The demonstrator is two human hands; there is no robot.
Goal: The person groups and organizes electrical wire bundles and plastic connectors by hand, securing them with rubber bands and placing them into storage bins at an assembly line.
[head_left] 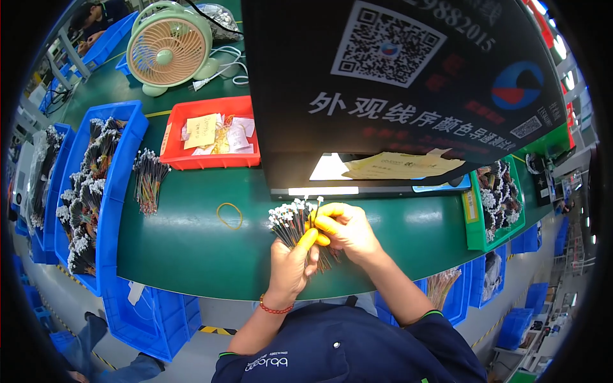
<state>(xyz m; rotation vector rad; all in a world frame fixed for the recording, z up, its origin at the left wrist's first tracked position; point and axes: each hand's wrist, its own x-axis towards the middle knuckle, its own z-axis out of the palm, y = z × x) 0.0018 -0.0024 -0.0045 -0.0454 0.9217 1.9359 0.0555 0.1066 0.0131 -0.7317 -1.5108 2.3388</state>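
Near the front edge of the green table, my left hand (292, 260) is wrapped round a bundle of thin wires (290, 225) with white connectors at their upper ends. Yellow finger covers show on the fingertips of both hands. My right hand (345, 231) meets the left at the bundle's right side, its thumb and fingers pinched on a single dark wire (318, 207) with a white connector on top. The lower ends of the wires fan out below my left hand, partly hidden by it. A yellow rubber band (229, 216) lies on the table to the left.
A large black machine (383, 83) with a lit slot stands just beyond my hands. Another wire bundle (150, 182) lies at left beside a blue bin (131, 137) of bundles. A red tray (211, 163), a green fan (167, 51) and a green bin (474, 239) surround the work area.
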